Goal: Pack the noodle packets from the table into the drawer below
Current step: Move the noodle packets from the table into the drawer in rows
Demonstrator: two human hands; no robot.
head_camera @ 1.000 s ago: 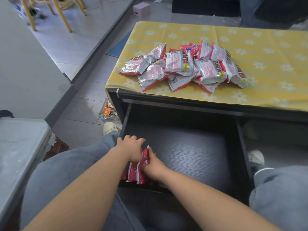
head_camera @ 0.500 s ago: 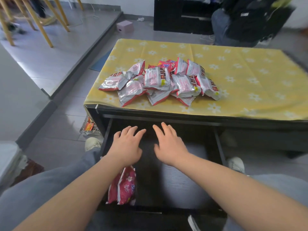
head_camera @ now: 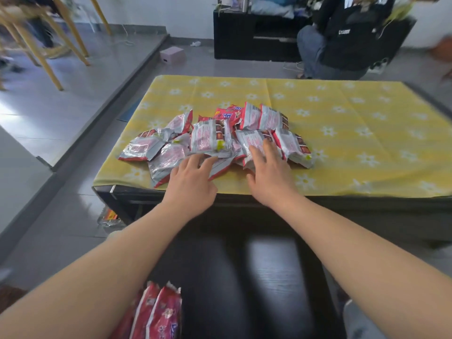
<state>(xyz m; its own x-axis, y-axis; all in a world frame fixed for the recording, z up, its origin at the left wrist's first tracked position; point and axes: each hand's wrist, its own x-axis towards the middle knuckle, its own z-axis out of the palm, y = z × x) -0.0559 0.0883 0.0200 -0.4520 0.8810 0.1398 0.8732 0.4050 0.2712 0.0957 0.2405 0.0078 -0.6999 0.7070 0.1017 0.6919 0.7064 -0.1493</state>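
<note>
While the right hand [head_camera: 269,177] touches the pile [head_camera: 210,139], packets [head_camera: 159,314] stand in the drawer [head_camera: 271,277].

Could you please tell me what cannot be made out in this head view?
The packets in the drawer: cut off by the bottom edge and covered by the left forearm; count unclear.
The pile on the table: packets overlap, hiding lower ones.
The left hand and right hand: palms face down, so contact underneath is hidden.

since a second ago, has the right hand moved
Yes. The right hand left the drawer and went up and forward onto the noodle packets piled on the table.
</note>
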